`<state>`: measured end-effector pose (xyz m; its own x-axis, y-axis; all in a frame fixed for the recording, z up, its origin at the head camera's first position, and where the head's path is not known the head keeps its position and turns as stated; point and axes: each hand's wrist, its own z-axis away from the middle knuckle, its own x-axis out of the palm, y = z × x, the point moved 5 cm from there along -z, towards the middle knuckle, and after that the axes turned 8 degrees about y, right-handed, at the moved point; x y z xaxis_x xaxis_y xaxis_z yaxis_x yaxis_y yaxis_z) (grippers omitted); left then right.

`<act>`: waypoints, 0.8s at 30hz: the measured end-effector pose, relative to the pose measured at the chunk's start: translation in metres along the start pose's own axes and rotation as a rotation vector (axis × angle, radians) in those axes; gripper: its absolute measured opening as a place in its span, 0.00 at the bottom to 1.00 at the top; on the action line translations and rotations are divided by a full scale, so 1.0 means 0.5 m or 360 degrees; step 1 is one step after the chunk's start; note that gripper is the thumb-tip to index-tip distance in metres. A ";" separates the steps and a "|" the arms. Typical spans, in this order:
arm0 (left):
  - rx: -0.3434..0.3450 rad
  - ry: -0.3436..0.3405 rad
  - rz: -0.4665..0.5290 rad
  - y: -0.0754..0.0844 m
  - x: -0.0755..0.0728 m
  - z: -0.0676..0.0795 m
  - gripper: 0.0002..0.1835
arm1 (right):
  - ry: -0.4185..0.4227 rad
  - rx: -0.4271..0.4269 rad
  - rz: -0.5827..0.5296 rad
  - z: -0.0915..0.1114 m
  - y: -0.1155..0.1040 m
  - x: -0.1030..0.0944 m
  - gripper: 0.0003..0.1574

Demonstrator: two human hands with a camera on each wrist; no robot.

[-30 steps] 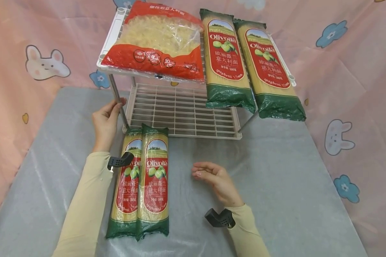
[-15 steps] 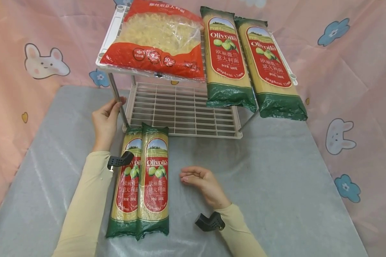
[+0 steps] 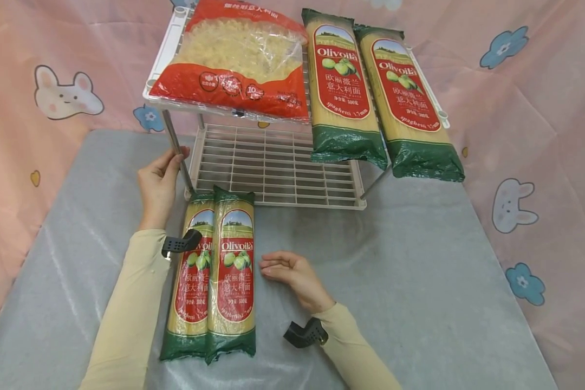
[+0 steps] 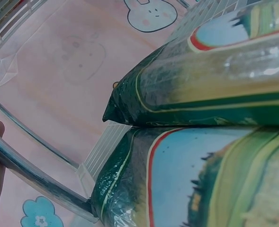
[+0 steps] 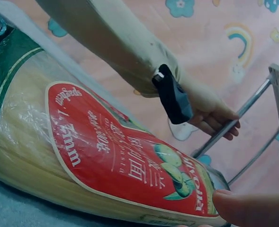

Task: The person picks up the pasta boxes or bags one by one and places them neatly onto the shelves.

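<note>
My left hand [image 3: 157,187] grips the front-left metal post [image 3: 171,135] of a white two-tier rack, thumb and fingers round it. Below the rack, two spaghetti packs lie side by side on the cloth, the left pack [image 3: 187,319] slightly overlapped by the right pack [image 3: 232,281]. Just right of that right pack hovers my right hand [image 3: 294,276], fingers loosely bent, holding nothing. In the right wrist view its thumb [image 5: 253,208] appears near the top end of the pack [image 5: 115,146]. The left wrist view shows the packs' green top ends close up [image 4: 130,104].
On the rack's upper tier lie a red bag of spiral pasta [image 3: 239,59] and two more spaghetti packs, one left [image 3: 343,81] and one right [image 3: 407,92], overhanging the front edge. The lower tier [image 3: 278,168] is a bare grid. Grey cloth [image 3: 419,281] covers the table; a pink curtain hangs behind.
My right hand has moved left across the cloth, up close to the right-hand spaghetti pack. The left hand stays on the post, and the packs have not moved.
</note>
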<state>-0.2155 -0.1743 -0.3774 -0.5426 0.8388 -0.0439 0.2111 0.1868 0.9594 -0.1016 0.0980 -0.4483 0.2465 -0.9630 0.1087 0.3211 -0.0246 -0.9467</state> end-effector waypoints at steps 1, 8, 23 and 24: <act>0.0002 0.0002 0.0000 0.001 0.000 0.000 0.14 | -0.0008 0.0005 0.0004 -0.002 0.001 0.003 0.24; 0.0011 0.0014 0.0020 0.003 -0.003 0.001 0.15 | -0.0052 0.0052 0.0012 -0.008 0.007 0.018 0.26; -0.0011 0.0001 0.0057 0.004 -0.003 0.002 0.15 | -0.0080 0.0093 0.0086 -0.017 0.025 0.039 0.27; -0.0012 0.0003 0.0057 0.003 -0.003 0.002 0.15 | -0.0073 0.0099 0.0087 -0.018 0.026 0.041 0.26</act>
<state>-0.2135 -0.1745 -0.3761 -0.5361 0.8441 -0.0089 0.2242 0.1526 0.9625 -0.1007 0.0756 -0.4610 0.3064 -0.9492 0.0724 0.3618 0.0457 -0.9311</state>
